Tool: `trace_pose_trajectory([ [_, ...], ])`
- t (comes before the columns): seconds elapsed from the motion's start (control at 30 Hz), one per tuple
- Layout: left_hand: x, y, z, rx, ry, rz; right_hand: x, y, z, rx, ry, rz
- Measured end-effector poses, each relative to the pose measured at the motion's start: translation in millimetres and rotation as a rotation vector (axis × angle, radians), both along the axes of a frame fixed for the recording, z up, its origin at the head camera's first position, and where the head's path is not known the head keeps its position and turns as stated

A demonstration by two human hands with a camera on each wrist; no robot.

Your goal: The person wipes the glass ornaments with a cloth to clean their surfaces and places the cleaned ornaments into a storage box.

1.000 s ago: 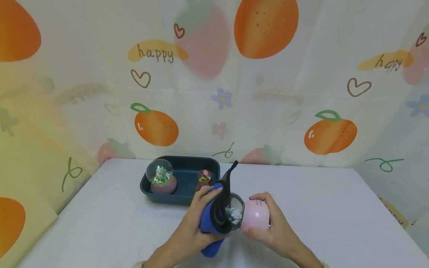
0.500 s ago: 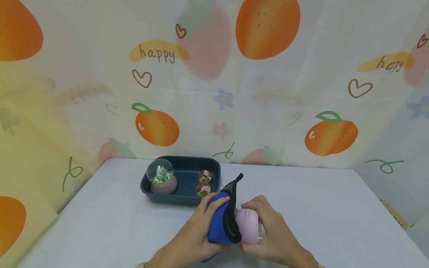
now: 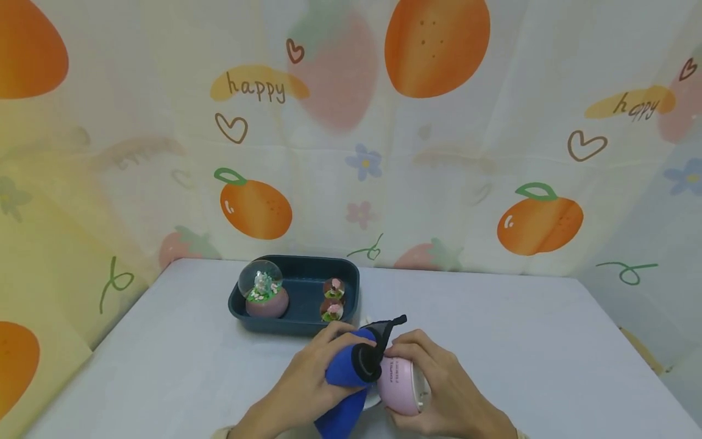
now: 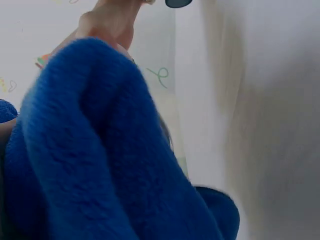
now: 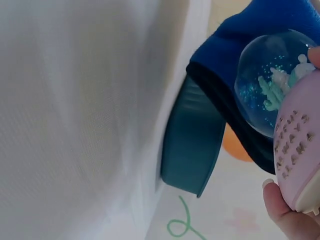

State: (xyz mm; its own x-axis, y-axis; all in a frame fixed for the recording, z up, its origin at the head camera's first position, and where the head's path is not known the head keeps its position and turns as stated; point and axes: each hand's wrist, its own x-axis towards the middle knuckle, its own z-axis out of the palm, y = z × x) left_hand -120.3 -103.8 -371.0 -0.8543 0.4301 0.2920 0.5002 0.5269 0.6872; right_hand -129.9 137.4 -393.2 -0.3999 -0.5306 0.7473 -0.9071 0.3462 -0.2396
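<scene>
My left hand [image 3: 307,379] grips a bunched blue plush cloth [image 3: 347,367] with black trim. In the left wrist view, folds of that cloth fill much of the picture. Fingers and thumb of my right hand [image 3: 446,387] hold a snow globe by its pink base [image 3: 399,385], which is tilted on its side with the underside facing right. The glass dome [image 5: 265,82], with small figures and glitter inside, lies against the cloth in the right wrist view. From the head, cloth and hands hide most of the dome.
A dark teal tray [image 3: 303,296] stands behind the hands on the white table [image 3: 510,329]. Inside it are a larger snow globe [image 3: 265,303] at the left and two small globe-like ornaments [image 3: 332,310] at the right. A fruit-printed curtain [image 3: 439,152] hangs behind the table.
The snow globe has turned and come lower and slightly left in my right hand. The cloth has shifted around the dome, mostly covering it, and the small ornaments in the tray are now uncovered.
</scene>
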Motion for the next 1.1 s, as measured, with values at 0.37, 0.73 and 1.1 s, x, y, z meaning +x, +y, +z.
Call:
trace_pose_trajectory([
  [0.37,0.9,-5.7,3.9,0.007,-0.24,-0.055,-3.1,3.5,0.2,-0.061,-0.115,0.096],
  [0.73,-5.4,-11.6,3.3,0.042,-0.242,-0.199,-3.9,9.6,4.4,-0.033,-0.121,0.107],
  [1.1,-10.5,-15.1,-2.7,0.29,-0.474,-0.393,5.6,4.2,18.2,-0.002,-0.079,0.305],
])
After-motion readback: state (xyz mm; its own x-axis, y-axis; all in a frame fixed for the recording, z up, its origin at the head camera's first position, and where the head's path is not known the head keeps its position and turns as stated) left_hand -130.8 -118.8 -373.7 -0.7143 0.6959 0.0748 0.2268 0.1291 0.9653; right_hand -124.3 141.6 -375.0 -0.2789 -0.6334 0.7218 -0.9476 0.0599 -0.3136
